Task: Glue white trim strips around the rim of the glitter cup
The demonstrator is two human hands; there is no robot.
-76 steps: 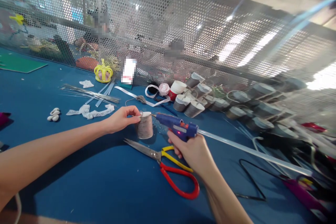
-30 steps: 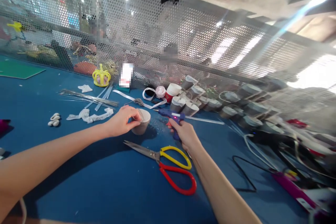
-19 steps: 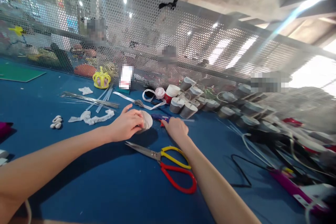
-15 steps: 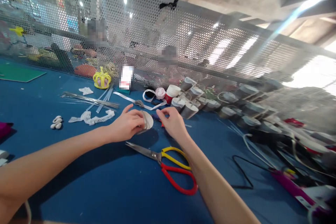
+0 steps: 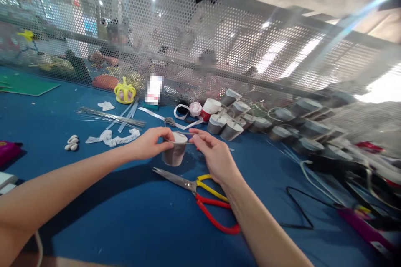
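A small grey cup with a pale rim (image 5: 173,156) hangs over the blue table, tilted slightly. My left hand (image 5: 152,142) pinches its rim between thumb and fingers. Close by on the right, my right hand (image 5: 216,154) has thumb and fingers pressed together on a thin grey cord (image 5: 184,142), which runs across the front of the cup's rim. Below both hands lie scissors (image 5: 189,184) with one yellow and one red handle, partly covered by my right forearm.
Several similar grey cups (image 5: 232,130) stand at the back right before a perforated metal screen (image 5: 175,37). Thin wires (image 5: 112,117), white lace (image 5: 112,137), small white pieces (image 5: 72,142) and a yellow crown-shaped item (image 5: 125,91) lie left. A purple tool (image 5: 365,227) lies right.
The cup has turned from showing its pale end to standing mostly upright with its grey side visible. My right hand has come lower, and the cord now shows across the rim.
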